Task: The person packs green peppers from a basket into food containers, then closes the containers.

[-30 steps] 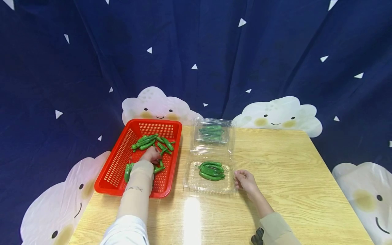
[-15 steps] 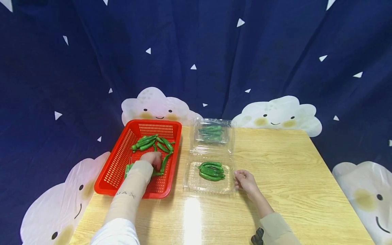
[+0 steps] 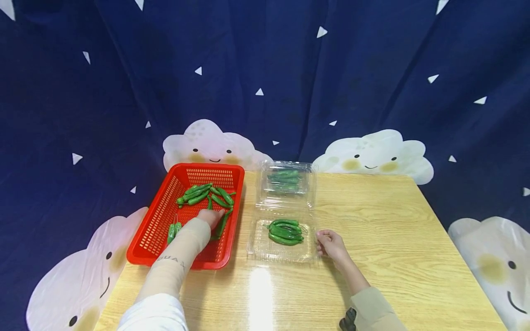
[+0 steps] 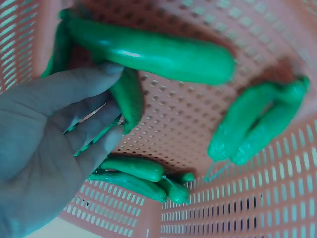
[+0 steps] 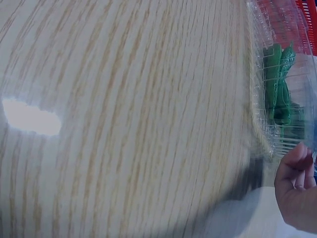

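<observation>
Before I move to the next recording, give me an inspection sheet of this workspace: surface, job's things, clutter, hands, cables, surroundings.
Surface: wood-grain table, glare patch on the near side.
Job's things: red basket with loose green peppers; to its right, opened clear container with more peppers; others show through clear plastic behind.
Clutter: nothing seen.
Hands: left hand inside the basket at a pepper, grip unclear; right hand appears to pinch the container's right edge.
Cables: nothing seen.
Surroundings: dark-blue curtain with white triangles and smiling clouds.
</observation>
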A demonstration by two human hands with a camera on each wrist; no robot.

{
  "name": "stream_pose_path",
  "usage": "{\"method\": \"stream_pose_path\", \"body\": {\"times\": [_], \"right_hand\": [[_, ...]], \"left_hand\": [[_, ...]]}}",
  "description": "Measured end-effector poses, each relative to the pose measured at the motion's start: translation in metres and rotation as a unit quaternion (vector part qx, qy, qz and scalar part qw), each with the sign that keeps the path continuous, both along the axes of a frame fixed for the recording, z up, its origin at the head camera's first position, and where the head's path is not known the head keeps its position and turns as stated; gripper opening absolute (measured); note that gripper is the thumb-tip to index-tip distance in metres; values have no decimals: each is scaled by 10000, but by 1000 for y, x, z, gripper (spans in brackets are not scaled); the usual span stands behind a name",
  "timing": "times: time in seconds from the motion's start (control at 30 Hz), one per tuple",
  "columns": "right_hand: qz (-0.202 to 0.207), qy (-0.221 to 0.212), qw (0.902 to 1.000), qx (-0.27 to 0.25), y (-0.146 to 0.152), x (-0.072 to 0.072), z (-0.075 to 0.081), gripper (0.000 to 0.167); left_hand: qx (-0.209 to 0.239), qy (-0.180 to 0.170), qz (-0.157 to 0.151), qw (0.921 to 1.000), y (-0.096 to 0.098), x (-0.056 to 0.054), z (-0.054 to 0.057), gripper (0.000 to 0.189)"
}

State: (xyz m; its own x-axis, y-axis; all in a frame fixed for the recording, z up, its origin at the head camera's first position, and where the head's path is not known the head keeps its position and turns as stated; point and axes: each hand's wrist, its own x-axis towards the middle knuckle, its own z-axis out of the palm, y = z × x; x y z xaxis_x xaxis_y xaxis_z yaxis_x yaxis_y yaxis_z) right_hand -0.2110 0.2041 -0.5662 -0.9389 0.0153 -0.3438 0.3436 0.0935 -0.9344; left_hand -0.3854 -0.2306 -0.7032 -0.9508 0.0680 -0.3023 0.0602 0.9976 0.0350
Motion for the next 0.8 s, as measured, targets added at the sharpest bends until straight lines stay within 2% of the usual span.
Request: {"method": "stream_pose_path", "body": {"times": [0.03,0.07,0.1,0.13,0.17,0.2,0.23,0.3,0.33,0.37,0.43,0.53,0.63,0.8], "right_hand": [[0,-7,10000,-11,0,0,0,29],[-2,-10,10000,-21,-1,0,0,29],[5,-11,10000,-26,-1,0,0,29],[6,-11,10000,-28,-1,0,0,29],[15,-14,10000,-23,-1,0,0,30],[10,-13,10000,-24,-1,0,0,30],[6,-12,10000,-23,-1,0,0,30],[17,-11,10000,-21,-1,-1,0,30],[15,-11,10000,-20,-1,-1,0,30],[17,-9,10000,-21,-1,-1,0,31],[16,-5,10000,-17,0,-1,0,31],[-4,-9,10000,-12,0,-1,0,30],[-4,-11,10000,-9,0,-1,0,29],[-23,-28,10000,5,0,-1,0,30]], "left_hand": [[-709,267,-611,9952,-12,-19,-37,42],[-1292,446,-1086,9846,-21,-36,-67,46],[-1646,513,-1477,9739,-20,-33,-64,55],[-1823,542,-1639,9680,-12,-22,-44,63],[-1780,397,-1641,9694,-2,-9,-19,67],[-1640,189,-1624,9728,10,8,17,68],[-1501,183,-1677,9742,21,28,53,67],[-1231,-46,-1737,9771,42,63,121,63],[-1095,-105,-1790,9777,50,76,148,64],[-934,-177,-1818,9787,56,87,169,64],[-801,-275,-1967,9768,62,101,195,65],[-676,-586,-2048,9747,64,101,204,66],[-684,-699,-2134,9721,62,95,199,64],[-597,-430,-2361,9689,57,84,186,50]]}}
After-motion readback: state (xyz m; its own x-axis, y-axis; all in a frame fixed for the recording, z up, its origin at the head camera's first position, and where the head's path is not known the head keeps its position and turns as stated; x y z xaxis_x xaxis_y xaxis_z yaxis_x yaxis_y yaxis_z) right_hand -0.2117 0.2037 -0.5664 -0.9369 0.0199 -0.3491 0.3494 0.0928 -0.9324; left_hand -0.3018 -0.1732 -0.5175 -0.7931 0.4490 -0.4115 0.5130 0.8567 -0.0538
